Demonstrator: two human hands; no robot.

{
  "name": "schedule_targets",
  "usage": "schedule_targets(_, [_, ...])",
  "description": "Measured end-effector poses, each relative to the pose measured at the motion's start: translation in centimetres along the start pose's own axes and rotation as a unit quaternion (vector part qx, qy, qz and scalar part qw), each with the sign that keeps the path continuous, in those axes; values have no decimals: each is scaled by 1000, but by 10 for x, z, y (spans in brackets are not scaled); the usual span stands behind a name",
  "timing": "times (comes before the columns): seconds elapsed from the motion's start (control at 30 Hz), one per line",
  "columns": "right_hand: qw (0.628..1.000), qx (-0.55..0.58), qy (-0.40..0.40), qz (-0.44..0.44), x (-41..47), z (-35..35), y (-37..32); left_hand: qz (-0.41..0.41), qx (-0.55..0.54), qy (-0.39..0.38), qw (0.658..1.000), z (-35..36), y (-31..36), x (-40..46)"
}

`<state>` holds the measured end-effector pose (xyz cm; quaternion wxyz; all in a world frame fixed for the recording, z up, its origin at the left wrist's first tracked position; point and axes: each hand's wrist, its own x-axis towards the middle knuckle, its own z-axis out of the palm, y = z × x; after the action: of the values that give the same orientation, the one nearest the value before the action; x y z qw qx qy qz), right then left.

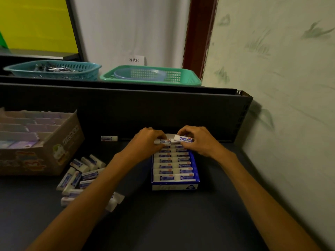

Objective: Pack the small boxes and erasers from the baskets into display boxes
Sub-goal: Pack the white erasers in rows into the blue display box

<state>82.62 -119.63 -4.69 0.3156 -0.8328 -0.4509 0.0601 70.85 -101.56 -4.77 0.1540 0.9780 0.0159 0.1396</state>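
Blue-and-white display box sits on the dark worktop near its back edge, right of centre, filled with two columns of sleeved erasers. I see my left hand pinching an eraser at the box's far end, and my right hand pinching another eraser just beside it, tilted slightly above the rows. Loose erasers lie piled toward the worktop's left side, one single eraser near the back edge. A cardboard carton stands at the left edge. Two green baskets rest on the ledge behind.
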Motion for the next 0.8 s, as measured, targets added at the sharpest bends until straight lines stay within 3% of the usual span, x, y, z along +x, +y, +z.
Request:
schedule_targets(0.3, [989,-143,-13,-21,7,6,8,20,98,-15,995,5,-1,3])
schedule_targets(0.8, [983,-181,-26,-7,9,10,4,36,137,-48,989,4,0,4])
